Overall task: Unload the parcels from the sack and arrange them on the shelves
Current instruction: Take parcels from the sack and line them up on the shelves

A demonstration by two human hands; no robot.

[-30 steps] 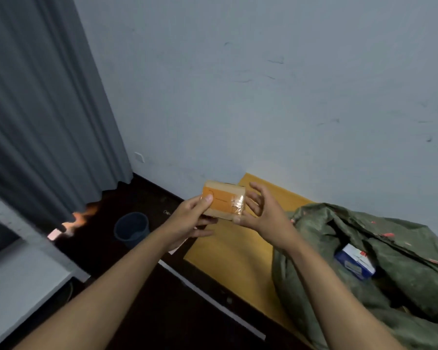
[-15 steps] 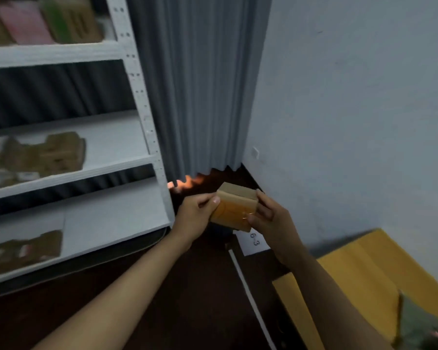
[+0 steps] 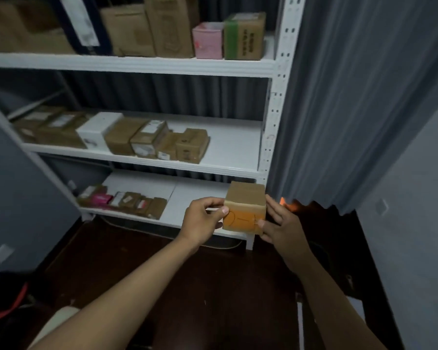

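Observation:
A small cardboard parcel with an orange label [image 3: 244,208] is held between both hands in front of the white shelf unit. My left hand [image 3: 202,220] grips its left side, thumb on the front. My right hand [image 3: 281,224] grips its right side. The parcel hangs just before the right end of the bottom shelf [image 3: 200,195]. The middle shelf [image 3: 235,145] carries a row of brown parcels and a white box [image 3: 99,130]. The top shelf [image 3: 137,64] holds taller cartons, a pink box and a green-taped box. The sack is out of view.
A grey curtain [image 3: 339,97] hangs right of the shelf's perforated post [image 3: 276,97]. Several small parcels [image 3: 127,202] lie at the left of the bottom shelf. A grey panel [image 3: 15,188] stands at the left. The floor is dark wood.
My view has swung left from the sack and the wall to the shelf unit. Both hands have kept hold of the parcel and carried it to the bottom shelf's right end.

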